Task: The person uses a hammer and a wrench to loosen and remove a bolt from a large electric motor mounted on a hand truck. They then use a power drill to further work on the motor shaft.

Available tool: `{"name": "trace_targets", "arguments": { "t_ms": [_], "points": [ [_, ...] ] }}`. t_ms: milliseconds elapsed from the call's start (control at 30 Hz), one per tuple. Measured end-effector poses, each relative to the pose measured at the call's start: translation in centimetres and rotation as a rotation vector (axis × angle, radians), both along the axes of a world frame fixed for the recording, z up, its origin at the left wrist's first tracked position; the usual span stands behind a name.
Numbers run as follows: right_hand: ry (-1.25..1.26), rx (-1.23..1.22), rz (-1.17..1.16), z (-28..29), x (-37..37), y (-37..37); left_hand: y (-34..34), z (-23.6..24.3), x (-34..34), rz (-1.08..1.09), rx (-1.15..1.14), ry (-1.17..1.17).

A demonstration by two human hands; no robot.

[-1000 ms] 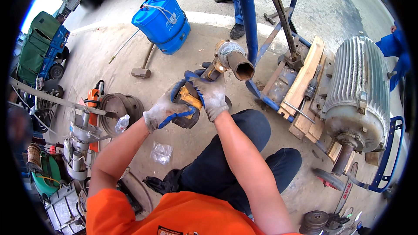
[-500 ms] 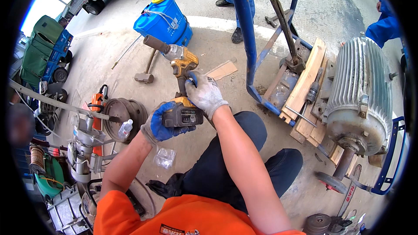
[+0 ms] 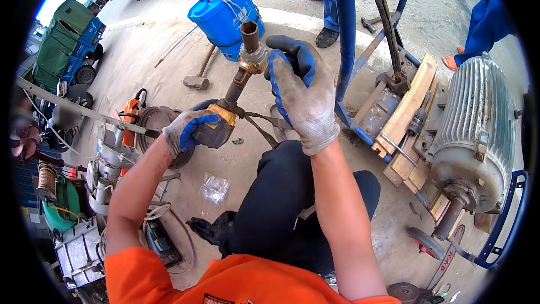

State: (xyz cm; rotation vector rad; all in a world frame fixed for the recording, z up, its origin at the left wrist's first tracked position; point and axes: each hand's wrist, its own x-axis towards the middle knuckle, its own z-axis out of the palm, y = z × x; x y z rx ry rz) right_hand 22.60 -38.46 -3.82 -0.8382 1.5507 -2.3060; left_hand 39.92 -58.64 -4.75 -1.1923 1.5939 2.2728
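My left hand [image 3: 194, 126], in a grey and blue work glove, is closed round the battery end of a yellow and black cordless impact wrench [image 3: 239, 87]. The tool leans upward, and a brown deep socket [image 3: 250, 36] sits on its nose with the hollow end showing. Beside the wrench's head, to its right, my right hand [image 3: 306, 84] is raised in the same kind of glove. Its fingers are loosely bent and apart, and nothing shows between them. A strap [image 3: 261, 129] hangs from the wrench toward my knee.
Past the wrench stand a blue sprayer tank [image 3: 225, 17] and a sledgehammer [image 3: 197, 81]. To the right, a blue-framed cart [image 3: 345, 39] carries wood planks [image 3: 408, 104] and a big ribbed electric motor [image 3: 469, 124]. An orange chainsaw [image 3: 132, 110] lies left. Two other people stand at the far side.
My right hand has let go of the wrench and lifted away to the right. The wrench has swung so its socket points more upward, with my left hand still on its battery end.
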Motion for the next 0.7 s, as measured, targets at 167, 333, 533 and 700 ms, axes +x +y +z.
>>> {"name": "trace_targets", "arguments": {
  "t_ms": [167, 333, 533, 700],
  "points": [
    [0.249, 0.318, 0.184, -2.9, 1.6, -1.2, -4.7, -1.9, -0.5, -0.193, -0.235, -0.188],
    [0.967, 0.926, 0.133, -13.8, 8.3, -8.0, -4.6, -7.6, -1.6, -0.480, -0.816, -0.464],
    [0.767, 1.360, 0.411, -28.4, 9.3, -9.2, -0.6, -15.7, -0.1, -0.954, -1.068, -0.671],
    [0.580, 1.459, 0.596, -35.4, 10.8, -7.7, 1.0, -23.5, 3.3, -0.806, -0.992, -0.517]
  ]
}}
